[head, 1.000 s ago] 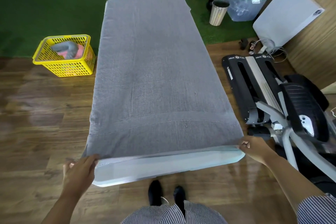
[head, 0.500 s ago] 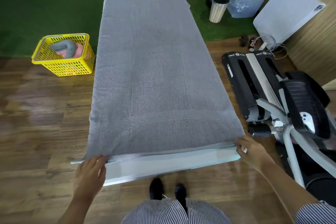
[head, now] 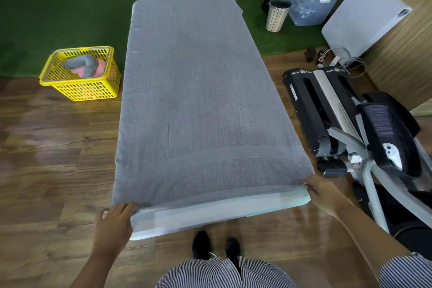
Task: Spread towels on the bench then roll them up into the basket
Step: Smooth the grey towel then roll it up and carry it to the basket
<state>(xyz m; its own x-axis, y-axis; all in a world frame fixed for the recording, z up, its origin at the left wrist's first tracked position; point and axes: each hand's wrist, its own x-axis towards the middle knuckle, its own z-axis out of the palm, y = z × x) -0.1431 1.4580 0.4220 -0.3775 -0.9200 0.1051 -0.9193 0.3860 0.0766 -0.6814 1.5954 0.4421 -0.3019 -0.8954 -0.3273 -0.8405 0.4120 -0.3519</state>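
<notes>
Grey terry towel (head: 201, 105) spread flat along the pale padded bench (head: 210, 214), my two hands at its near corners.

My left hand (head: 114, 223) pinches the towel's near left corner, fingers curled over the hem at the bench edge, and my right hand (head: 323, 192) grips the near right corner the same way. The towel covers the bench top from the far end to just short of the near edge, where a strip of pale padding shows. On the wooden floor (head: 46, 170) left of the bench stands the yellow perforated plastic basket (head: 81, 90), with a rolled grey towel (head: 80, 64) and something pink inside. A black and silver exercise machine (head: 350, 124) sits to the right.
</notes>
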